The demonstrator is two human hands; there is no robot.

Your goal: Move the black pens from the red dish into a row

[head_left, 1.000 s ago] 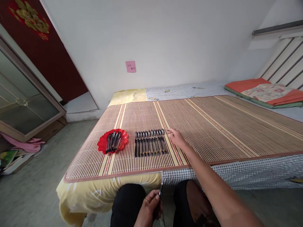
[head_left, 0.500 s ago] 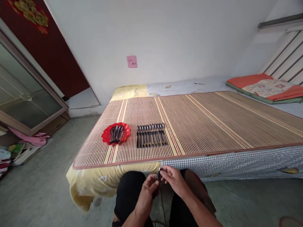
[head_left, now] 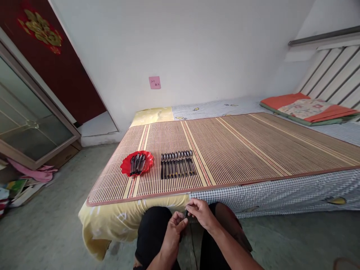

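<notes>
Both of my hands meet low in front of my knees, below the bed's edge. My left hand (head_left: 173, 228) and my right hand (head_left: 200, 213) are closed together on a dark pen (head_left: 186, 214), most of it hidden by the fingers. On the striped bamboo mat (head_left: 242, 150) lies a neat row of several dark pens (head_left: 176, 164) side by side. To their left a red scalloped dish (head_left: 137, 164) holds several more pens.
The mat covers a bed with a yellow sheet (head_left: 120, 221) and a checked sheet (head_left: 281, 195). Folded orange and floral bedding (head_left: 308, 108) lies at the far right. A pink note (head_left: 154, 82) sticks on the wall. Glass cabinet door (head_left: 30, 120) and clutter stand left.
My right hand drew back from the right end of the pen row down to my lap, where it joined my left hand on the pen held there.
</notes>
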